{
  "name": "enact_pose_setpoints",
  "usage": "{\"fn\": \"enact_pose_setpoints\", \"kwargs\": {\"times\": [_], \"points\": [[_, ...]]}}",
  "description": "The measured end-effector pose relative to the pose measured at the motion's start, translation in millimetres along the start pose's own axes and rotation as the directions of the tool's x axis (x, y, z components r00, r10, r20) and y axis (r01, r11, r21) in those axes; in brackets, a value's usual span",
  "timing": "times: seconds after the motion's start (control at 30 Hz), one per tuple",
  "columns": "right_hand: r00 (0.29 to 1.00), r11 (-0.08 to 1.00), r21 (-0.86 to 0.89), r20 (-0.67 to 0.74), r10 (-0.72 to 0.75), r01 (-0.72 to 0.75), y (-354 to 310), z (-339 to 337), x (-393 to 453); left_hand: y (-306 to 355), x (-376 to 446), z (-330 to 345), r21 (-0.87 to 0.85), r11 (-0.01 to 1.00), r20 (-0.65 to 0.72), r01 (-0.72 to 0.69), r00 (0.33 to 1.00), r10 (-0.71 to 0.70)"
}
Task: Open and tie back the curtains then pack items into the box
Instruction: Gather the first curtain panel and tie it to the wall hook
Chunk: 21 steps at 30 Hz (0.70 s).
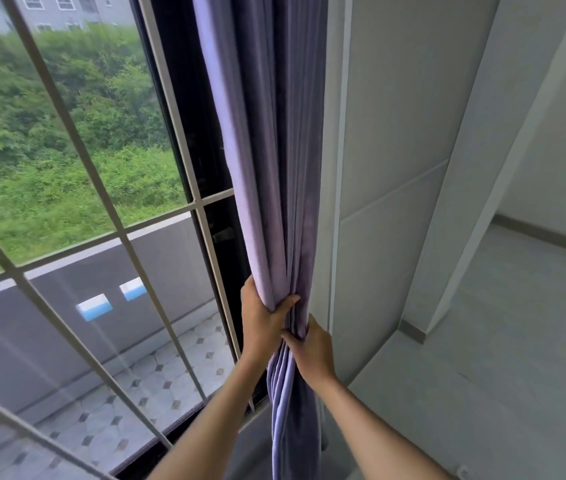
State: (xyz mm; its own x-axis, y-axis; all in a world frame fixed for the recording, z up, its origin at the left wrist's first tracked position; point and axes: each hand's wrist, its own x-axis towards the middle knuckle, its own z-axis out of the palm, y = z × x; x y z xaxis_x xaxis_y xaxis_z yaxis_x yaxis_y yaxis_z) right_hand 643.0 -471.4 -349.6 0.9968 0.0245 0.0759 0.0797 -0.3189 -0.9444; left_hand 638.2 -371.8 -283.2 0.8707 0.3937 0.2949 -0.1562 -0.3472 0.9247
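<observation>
From the head camera, a purple curtain [267, 161] hangs gathered into a narrow bundle of folds at the right edge of the window [77, 209], just beside the pale wall [389, 133]. Its top runs out of the picture and its lower end is cut off at the bottom edge, so neither the rail nor the hem can be seen.

The left hand [260, 320] grasps the bundle from the window side, thumb laid across the front folds; its other fingers go behind the cloth and are hidden. The right hand [312, 348] sits just below and to the wall side, clenched on the same folds, with its fingertips buried in the pleats. The two hands nearly touch. Both forearms come up from the bottom edge, elbows out of view.

Through the glass, behind the pale window bars [101, 188], lie green bushes [52, 126], a grey road and a tiled ledge [156, 386]. The building at the top left is blurred. To the right, a white column [503, 147] stands on a grey floor [517, 341]. No box or tie-back is visible.
</observation>
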Motion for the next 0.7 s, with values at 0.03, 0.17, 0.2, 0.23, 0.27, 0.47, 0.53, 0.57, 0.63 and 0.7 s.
{"fn": "enact_pose_setpoints", "kwargs": {"times": [0.03, 0.17, 0.2, 0.23, 0.27, 0.47, 0.53, 0.57, 0.63, 0.7], "points": [[1.0, 1.0, -0.019, -0.029, 0.009, -0.009, 8, 5, -4, 1, -10, 3, 0.062, 0.998, -0.092, -0.021, 0.995, 0.026], [0.996, 0.995, -0.103, -0.091, 0.0, -0.009, 20, 17, -12, 0, -38, 17, 0.317, 0.946, -0.198, -0.069, 0.971, 0.137], [0.996, 0.991, -0.131, -0.084, -0.019, 0.008, 21, 20, -13, 1, -40, 18, 0.317, 0.946, -0.18, -0.062, 0.976, 0.124], [0.995, 0.985, -0.17, -0.086, -0.051, 0.036, 23, 22, -13, 2, -41, 18, 0.298, 0.953, -0.151, -0.062, 0.982, 0.111], [0.994, 0.979, -0.196, -0.085, -0.067, 0.049, 23, 21, -13, 4, -41, 17, 0.278, 0.958, -0.115, -0.075, 0.987, 0.111], [0.998, 0.986, -0.165, -0.066, 0.003, -0.014, 21, 24, -10, 5, -31, 11, 0.331, 0.928, 0.035, -0.174, 0.984, 0.172], [0.997, 0.982, -0.185, -0.083, 0.01, -0.025, 24, 27, -14, 8, -27, 13, 0.369, 0.916, 0.055, -0.156, 0.988, 0.146], [0.994, 0.984, -0.171, -0.106, 0.025, -0.043, 24, 30, -16, 10, -25, 15, 0.388, 0.911, 0.052, -0.142, 0.99, 0.133], [0.987, 0.98, -0.2, -0.16, -0.025, -0.007, 23, 32, -10, 13, -21, 20, 0.412, 0.904, 0.024, -0.114, 0.993, 0.115], [0.998, 0.926, -0.376, -0.036, -0.056, 0.038, 23, 39, -1, 14, -18, 23, 0.423, 0.902, 0.0, -0.083, 0.996, 0.092]]}}
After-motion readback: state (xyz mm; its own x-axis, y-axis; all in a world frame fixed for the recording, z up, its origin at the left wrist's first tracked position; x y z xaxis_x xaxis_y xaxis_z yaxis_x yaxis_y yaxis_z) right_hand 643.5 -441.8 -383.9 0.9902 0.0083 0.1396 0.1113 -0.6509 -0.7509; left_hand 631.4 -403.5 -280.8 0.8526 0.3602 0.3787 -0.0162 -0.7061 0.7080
